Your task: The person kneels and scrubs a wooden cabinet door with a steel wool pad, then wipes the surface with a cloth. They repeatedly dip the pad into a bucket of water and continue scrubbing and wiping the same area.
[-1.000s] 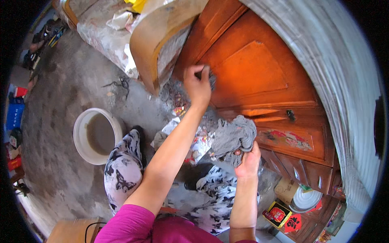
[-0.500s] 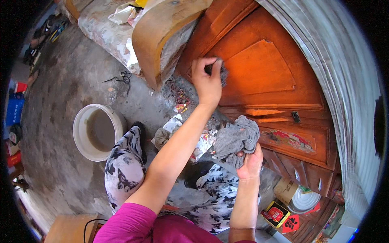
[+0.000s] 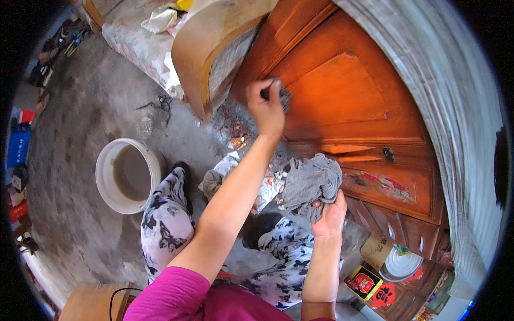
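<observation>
My left hand (image 3: pixel 266 109) is closed round a dark grey, fuzzy scouring pad (image 3: pixel 284 95) and presses it toward the reddish-brown wooden door panel (image 3: pixel 337 96). Motion blurs that hand a little, and its fingers partly cover the pad. Lower down, my right hand (image 3: pixel 330 216) grips a crumpled wet grey cloth (image 3: pixel 310 184), which hangs over the fingers close to the door's lower carved panel (image 3: pixel 380 184). Torn red and white paper remnants stick to that lower panel.
A white bucket (image 3: pixel 103 182) of murky water stands on the concrete floor (image 3: pixel 69 150) to my left. Scraps of litter (image 3: pixel 235 125) lie beneath my arms. A wooden-armed sofa (image 3: pixel 201 59) is at the far side; grey curtain (image 3: pixel 455 107) hangs right, boxes (image 3: pixel 364 282) near right.
My left hand has shifted slightly left with the scouring pad, along the edge of the door panel. My right hand and the cloth stay nearly where they were.
</observation>
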`<state>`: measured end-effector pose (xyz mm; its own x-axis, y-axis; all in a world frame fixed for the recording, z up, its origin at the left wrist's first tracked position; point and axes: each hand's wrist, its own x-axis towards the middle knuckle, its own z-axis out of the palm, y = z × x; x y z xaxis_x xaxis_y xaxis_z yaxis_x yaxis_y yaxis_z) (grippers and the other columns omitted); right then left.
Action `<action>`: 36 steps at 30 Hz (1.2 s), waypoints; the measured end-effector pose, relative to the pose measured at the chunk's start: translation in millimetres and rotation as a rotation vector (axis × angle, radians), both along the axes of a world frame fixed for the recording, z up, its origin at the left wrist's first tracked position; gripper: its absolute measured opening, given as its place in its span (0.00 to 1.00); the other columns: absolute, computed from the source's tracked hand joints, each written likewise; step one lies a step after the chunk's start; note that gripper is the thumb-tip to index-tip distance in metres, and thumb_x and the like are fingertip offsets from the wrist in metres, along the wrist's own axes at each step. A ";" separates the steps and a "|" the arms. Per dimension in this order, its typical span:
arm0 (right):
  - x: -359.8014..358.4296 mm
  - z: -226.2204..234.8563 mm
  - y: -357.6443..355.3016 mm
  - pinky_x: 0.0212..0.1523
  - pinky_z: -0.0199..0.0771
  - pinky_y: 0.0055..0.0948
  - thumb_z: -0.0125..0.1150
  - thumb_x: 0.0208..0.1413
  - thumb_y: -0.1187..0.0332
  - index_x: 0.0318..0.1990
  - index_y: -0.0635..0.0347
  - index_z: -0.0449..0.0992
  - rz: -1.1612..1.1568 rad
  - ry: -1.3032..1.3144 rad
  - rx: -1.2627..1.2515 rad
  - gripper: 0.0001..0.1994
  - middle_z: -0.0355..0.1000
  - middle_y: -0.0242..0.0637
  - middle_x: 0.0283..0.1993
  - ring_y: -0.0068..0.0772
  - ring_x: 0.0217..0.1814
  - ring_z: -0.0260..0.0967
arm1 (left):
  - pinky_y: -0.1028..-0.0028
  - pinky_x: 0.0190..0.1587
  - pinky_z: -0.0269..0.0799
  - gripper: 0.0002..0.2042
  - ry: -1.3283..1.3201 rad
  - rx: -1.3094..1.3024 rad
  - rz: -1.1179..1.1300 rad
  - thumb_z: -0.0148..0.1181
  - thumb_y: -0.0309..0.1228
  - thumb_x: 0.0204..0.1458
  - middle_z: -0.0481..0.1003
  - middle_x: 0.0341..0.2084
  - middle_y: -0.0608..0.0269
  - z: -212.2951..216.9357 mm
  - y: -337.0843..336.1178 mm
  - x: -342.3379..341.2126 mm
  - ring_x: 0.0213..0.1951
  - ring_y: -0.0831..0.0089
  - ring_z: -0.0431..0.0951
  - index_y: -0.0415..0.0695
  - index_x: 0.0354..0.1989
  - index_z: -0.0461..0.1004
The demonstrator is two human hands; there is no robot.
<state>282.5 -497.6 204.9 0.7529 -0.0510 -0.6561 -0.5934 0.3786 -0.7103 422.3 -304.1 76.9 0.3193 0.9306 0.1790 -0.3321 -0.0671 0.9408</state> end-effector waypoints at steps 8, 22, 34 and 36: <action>-4.3 -4.9 -13.9 0.29 0.64 0.21 0.42 0.71 0.60 0.52 0.56 0.80 0.021 -0.009 0.054 0.19 0.79 0.29 0.45 0.22 0.30 0.64 | 0.66 0.47 0.70 0.07 0.035 0.044 -0.015 0.72 0.26 0.52 0.77 0.34 0.57 31.0 -0.1 -0.4 0.41 0.62 0.76 0.41 0.33 0.78; -0.8 1.8 -2.4 0.30 0.65 0.20 0.40 0.72 0.61 0.56 0.58 0.78 0.079 -0.005 0.037 0.20 0.79 0.30 0.47 0.20 0.33 0.65 | 0.67 0.53 0.70 0.11 -0.125 0.547 0.089 0.71 0.20 0.49 0.73 0.41 0.56 103.7 17.9 5.7 0.47 0.59 0.74 0.44 0.41 0.82; -2.8 -8.3 -5.1 0.31 0.65 0.22 0.43 0.71 0.60 0.50 0.56 0.79 0.047 0.009 0.057 0.17 0.77 0.28 0.40 0.20 0.31 0.63 | 0.62 0.47 0.71 0.06 0.192 0.194 -0.033 0.67 0.22 0.54 0.74 0.35 0.53 -14.1 4.0 -18.6 0.42 0.54 0.76 0.40 0.37 0.76; -4.0 0.2 0.2 0.31 0.64 0.22 0.42 0.71 0.61 0.51 0.56 0.79 0.019 0.023 0.048 0.17 0.78 0.28 0.41 0.20 0.30 0.62 | 0.63 0.46 0.71 0.06 0.059 0.244 -0.020 0.68 0.22 0.53 0.74 0.35 0.54 37.5 4.0 -11.1 0.41 0.56 0.76 0.40 0.36 0.77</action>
<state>278.5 -497.3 205.2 0.7381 -0.0044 -0.6747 -0.6170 0.4002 -0.6776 411.1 -300.1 114.3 0.3532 0.8556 0.3783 -0.2809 -0.2887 0.9153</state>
